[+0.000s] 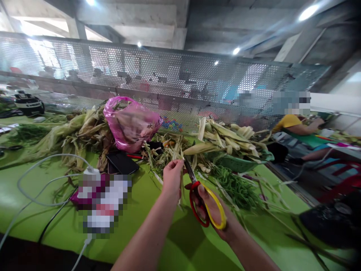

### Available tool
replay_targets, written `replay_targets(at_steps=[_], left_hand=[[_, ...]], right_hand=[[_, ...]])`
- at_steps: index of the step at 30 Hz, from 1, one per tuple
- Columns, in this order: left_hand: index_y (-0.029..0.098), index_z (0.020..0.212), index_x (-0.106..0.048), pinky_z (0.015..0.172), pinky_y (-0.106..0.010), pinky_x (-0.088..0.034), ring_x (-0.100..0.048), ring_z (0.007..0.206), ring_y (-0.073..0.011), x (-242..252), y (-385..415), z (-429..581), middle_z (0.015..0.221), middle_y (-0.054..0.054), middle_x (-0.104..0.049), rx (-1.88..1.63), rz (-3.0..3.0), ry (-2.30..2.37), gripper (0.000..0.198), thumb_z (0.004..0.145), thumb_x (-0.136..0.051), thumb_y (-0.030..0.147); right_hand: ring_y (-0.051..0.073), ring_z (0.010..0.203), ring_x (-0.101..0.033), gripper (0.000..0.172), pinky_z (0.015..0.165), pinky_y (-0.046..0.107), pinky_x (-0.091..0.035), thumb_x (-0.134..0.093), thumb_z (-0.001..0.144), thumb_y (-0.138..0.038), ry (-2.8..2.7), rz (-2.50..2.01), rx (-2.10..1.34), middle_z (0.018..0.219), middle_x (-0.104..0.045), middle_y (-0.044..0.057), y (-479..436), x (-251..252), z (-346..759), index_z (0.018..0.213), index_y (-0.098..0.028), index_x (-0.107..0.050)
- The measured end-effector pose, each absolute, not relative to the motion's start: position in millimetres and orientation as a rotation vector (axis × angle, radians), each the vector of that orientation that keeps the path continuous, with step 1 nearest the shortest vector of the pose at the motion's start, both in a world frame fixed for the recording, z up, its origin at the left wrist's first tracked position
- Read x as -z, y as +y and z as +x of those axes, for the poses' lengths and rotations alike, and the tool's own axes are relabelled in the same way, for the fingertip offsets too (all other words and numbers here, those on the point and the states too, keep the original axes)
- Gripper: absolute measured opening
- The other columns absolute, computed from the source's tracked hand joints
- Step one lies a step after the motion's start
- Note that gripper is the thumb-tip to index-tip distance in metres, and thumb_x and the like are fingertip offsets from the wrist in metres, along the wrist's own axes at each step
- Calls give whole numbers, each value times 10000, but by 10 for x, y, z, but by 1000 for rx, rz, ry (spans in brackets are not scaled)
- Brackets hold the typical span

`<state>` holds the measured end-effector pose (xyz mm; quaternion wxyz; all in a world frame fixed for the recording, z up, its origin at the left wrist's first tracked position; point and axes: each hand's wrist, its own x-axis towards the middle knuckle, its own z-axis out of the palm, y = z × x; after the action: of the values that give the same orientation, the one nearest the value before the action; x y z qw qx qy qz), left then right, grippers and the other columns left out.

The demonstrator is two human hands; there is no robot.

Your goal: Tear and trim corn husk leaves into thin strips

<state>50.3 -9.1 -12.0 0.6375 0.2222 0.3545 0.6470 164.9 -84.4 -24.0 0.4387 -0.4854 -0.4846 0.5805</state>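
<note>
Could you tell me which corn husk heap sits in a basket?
The right-hand heap, in the green basket; the left heap beside the pink bag lies on the table.

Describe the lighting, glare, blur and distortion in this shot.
Head view: ceiling lamps flare white; the mesh screen bows, a wide-angle warp; the green table shows glare at left and soft forearm shadows in the middle; the left hand pinching a husk strip and the right hand on the scissors are sharp; the right edge smears.
</note>
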Motion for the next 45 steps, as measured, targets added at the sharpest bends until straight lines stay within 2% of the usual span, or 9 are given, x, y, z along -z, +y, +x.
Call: replay_targets(at_steps=[6,9,13,16,20,24,29,35,45], left_hand=[[165,698,-560,598,-224,-398,-488,563,-77,111,-83,489,635,43,-511,-1465,461,807,315,567,-758,372],[172,696,-552,600,-221,-388,-493,558,-74,121,-66,466,625,54,-504,-1472,440,781,334,542,-775,369],[177,717,-565,578,-212,-356,-467,542,-64,128,-51,430,631,59,-522,-1457,389,752,368,495,-806,343],[174,718,-583,552,-206,-314,-440,544,-58,134,-47,415,641,56,-525,-1444,435,765,353,505,-811,340],[170,710,-578,561,-202,-304,-422,550,-50,144,-47,423,633,57,-506,-1407,525,775,331,536,-806,336],[173,687,-540,576,-209,-326,-443,544,-55,140,-65,441,618,59,-498,-1395,584,780,326,556,-793,332],[170,648,-519,597,-226,-357,-471,557,-74,115,-96,450,595,48,-506,-1381,680,774,298,580,-766,323],[152,622,-532,590,-244,-366,-467,534,-85,124,-105,476,568,25,-509,-1303,699,747,313,612,-755,371],[167,892,-574,640,-238,-411,-566,692,-114,110,-14,322,818,-20,-606,-1458,718,915,267,731,-668,359]], right_hand=[[60,357,-276,438,367,231,-192,-598,762,-643,-1167,-1244,-1380,542,-365,-59,-844,195,1616,857,-216,-617],[109,403,-401,423,374,241,-275,-582,781,-615,-1321,-1382,-1180,550,-458,-24,-763,206,1751,889,-209,-633],[246,725,-640,339,606,317,-468,-612,779,-483,-1783,-1691,-585,803,-680,49,-626,236,2149,1002,-229,-626],[262,809,-655,358,695,350,-473,-530,823,-324,-2048,-1920,-250,973,-691,75,-604,224,2443,1162,-226,-589],[295,915,-635,335,769,378,-470,-508,837,-322,-2235,-1942,-11,990,-672,116,-635,69,2530,1111,-202,-659],[259,1032,-608,371,857,361,-467,-436,912,-460,-1994,-1664,-446,1151,-648,89,-610,-166,2219,1111,-235,-653],[226,916,-635,354,804,326,-492,-652,782,-434,-1681,-1351,-1013,985,-692,71,-465,-97,1858,1040,-195,-626],[150,667,-557,252,667,273,-449,-674,777,-411,-1606,-1323,-1064,711,-617,0,-349,79,2018,856,-173,-652],[218,736,-603,400,674,327,-490,-707,691,-511,-1518,-1397,-1039,842,-693,67,-406,27,2184,925,-186,-716]])
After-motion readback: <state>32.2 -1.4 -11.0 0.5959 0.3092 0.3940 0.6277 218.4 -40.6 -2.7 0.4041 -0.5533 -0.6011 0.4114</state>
